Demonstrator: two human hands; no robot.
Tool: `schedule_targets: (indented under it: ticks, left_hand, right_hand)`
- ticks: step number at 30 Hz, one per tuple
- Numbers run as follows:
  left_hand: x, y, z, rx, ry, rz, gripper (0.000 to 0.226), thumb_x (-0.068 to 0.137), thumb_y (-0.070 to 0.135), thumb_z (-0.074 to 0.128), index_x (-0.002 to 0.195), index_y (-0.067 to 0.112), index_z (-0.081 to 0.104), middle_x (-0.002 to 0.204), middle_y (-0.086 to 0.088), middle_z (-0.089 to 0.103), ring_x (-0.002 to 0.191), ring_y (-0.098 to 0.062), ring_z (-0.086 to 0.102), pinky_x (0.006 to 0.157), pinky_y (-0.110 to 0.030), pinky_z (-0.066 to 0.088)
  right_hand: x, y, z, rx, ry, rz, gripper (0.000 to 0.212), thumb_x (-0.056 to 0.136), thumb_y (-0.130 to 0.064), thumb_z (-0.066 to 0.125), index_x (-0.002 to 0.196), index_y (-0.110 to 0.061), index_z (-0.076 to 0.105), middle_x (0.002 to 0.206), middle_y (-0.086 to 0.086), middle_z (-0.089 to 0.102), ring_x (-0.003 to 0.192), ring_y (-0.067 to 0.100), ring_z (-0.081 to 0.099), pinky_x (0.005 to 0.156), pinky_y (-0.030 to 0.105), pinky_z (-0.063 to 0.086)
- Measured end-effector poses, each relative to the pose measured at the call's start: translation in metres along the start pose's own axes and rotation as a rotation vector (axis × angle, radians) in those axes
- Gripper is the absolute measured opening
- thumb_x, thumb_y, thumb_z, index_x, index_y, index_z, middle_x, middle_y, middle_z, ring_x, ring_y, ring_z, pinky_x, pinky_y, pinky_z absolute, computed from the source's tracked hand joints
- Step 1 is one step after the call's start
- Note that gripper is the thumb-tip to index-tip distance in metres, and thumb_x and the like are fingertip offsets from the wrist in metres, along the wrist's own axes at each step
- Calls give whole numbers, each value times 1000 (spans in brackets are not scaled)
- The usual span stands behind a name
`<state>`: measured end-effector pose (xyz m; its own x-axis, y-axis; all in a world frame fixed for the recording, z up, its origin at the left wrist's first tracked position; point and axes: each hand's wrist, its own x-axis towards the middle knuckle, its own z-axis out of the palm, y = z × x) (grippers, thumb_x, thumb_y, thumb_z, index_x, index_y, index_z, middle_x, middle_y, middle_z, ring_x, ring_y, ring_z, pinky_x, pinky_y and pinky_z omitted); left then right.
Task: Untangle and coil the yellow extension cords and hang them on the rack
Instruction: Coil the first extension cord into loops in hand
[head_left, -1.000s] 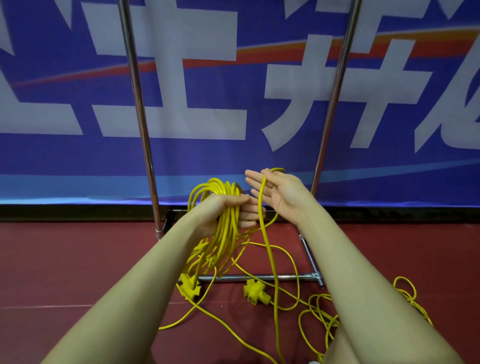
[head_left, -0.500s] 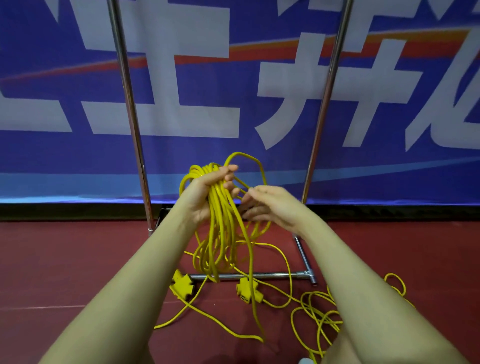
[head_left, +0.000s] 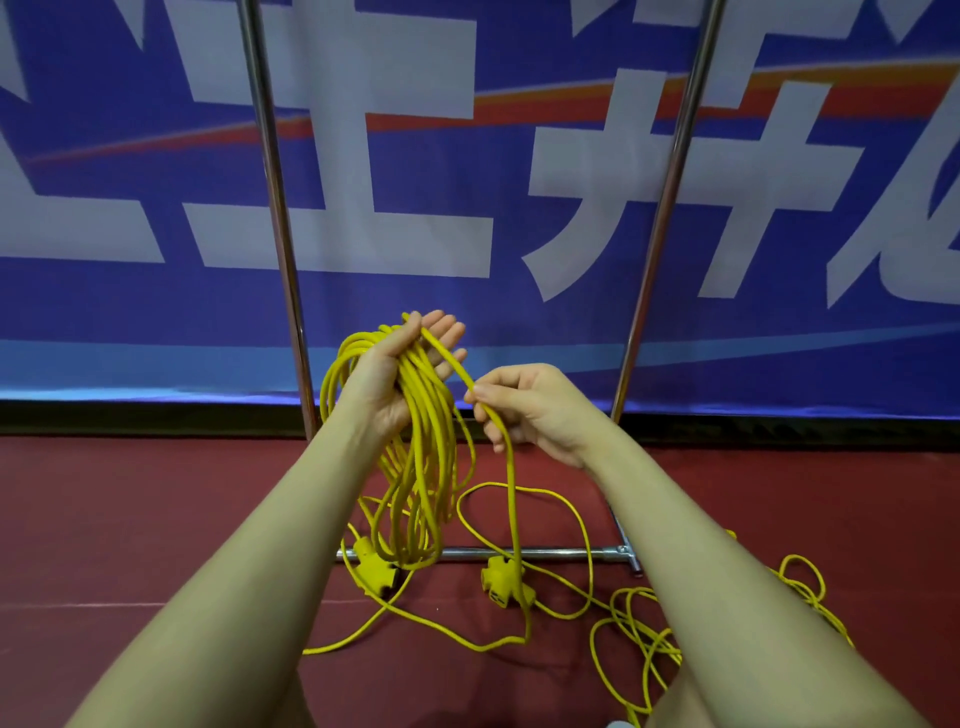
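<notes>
My left hand (head_left: 387, 371) is palm up in front of the rack, with a coil of yellow extension cord (head_left: 421, 467) draped across it. Its thumb lies over the strands and its fingers are spread nearly straight. The coil hangs down to the floor. My right hand (head_left: 537, 410) pinches a single strand (head_left: 511, 499) that runs from the left palm down to the floor. Two yellow socket blocks (head_left: 376, 564) (head_left: 504, 587) lie by the rack's base bar (head_left: 561, 555). More loose cord (head_left: 649, 639) is tangled on the floor at the right.
The rack's two chrome uprights (head_left: 275, 208) (head_left: 670, 208) rise on either side of my hands. Behind them hangs a blue banner (head_left: 519, 322) with white characters. The floor (head_left: 130, 519) is dark red.
My left hand's fingers have opened out from a fist round the coil. My right hand has drawn back to the right, pinching the strand laid across the left palm.
</notes>
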<state>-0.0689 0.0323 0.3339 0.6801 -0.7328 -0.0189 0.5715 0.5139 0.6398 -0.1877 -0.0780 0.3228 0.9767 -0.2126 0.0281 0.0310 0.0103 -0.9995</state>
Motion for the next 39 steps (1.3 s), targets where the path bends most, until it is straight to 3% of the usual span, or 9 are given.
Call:
schedule_targets:
  ticks: [5, 10, 14, 16, 18, 23, 28, 33, 39]
  left_hand:
    - [-4, -3, 7, 15, 41, -30, 18, 98, 9, 43, 90, 7, 59, 61, 1, 67, 59, -11, 69, 60, -30, 59]
    - [-2, 6, 4, -59, -4, 27, 20, 98, 7, 40, 89, 2, 58, 51, 2, 57, 48, -7, 62, 60, -29, 59]
    - [-3, 6, 6, -100, -6, 14, 28, 97, 7, 42, 80, 1, 64, 55, 0, 62, 52, -12, 66, 60, -32, 59]
    - [-2, 5, 6, -122, -1, 15, 38, 97, 7, 43, 69, 0, 68, 61, -4, 66, 57, -15, 68, 61, -34, 59]
    - [-2, 5, 6, -118, -5, 21, 33, 97, 7, 43, 74, 1, 65, 64, -6, 68, 61, -16, 70, 62, -35, 59]
    - [-1, 4, 5, -52, -21, 37, 22, 98, 10, 42, 85, 5, 59, 67, -3, 70, 67, -14, 71, 63, -36, 59]
    - [-1, 7, 3, -51, -45, 62, 19, 98, 13, 42, 91, 10, 58, 78, -3, 73, 76, -17, 72, 70, -43, 57]
    - [1, 13, 0, -120, 5, 97, 19, 98, 14, 43, 88, 11, 59, 70, -1, 71, 67, -14, 71, 64, -37, 59]
    - [-3, 1, 2, -50, -1, 41, 20, 97, 9, 45, 82, 8, 58, 66, -3, 70, 66, -15, 71, 65, -38, 58]
  right_hand:
    - [5, 1, 4, -17, 35, 26, 10, 94, -13, 56, 86, -7, 59, 72, 7, 60, 47, 11, 55, 50, 26, 52]
    - [5, 10, -2, -164, -14, 85, 22, 97, -23, 51, 114, -11, 55, 93, 7, 57, 61, 14, 56, 59, 26, 52]
    - [8, 16, -2, -275, -61, 30, 15, 99, -24, 47, 100, -22, 62, 95, 2, 60, 66, 14, 54, 58, 21, 44]
    - [10, 17, -2, -310, -45, -8, 20, 100, -23, 44, 91, -23, 62, 86, 3, 58, 66, 14, 51, 56, 19, 41]
    - [11, 17, -2, -309, -43, -28, 22, 100, -22, 43, 86, -20, 60, 77, 1, 56, 63, 11, 50, 53, 18, 39]
    - [14, 18, -4, -339, -46, -31, 23, 100, -26, 44, 86, -16, 59, 78, 13, 51, 58, 7, 48, 52, 17, 38]
    - [10, 18, -5, -244, -17, 14, 19, 99, -22, 47, 89, -14, 62, 85, -1, 64, 62, 12, 60, 64, 22, 51]
    - [-2, 15, -13, -187, -27, 53, 22, 98, -18, 48, 84, -9, 62, 64, -1, 61, 55, 9, 58, 59, 19, 49]
    - [2, 10, -2, -122, -21, 38, 24, 97, -20, 50, 81, -8, 63, 61, 1, 57, 51, 11, 54, 56, 22, 47]
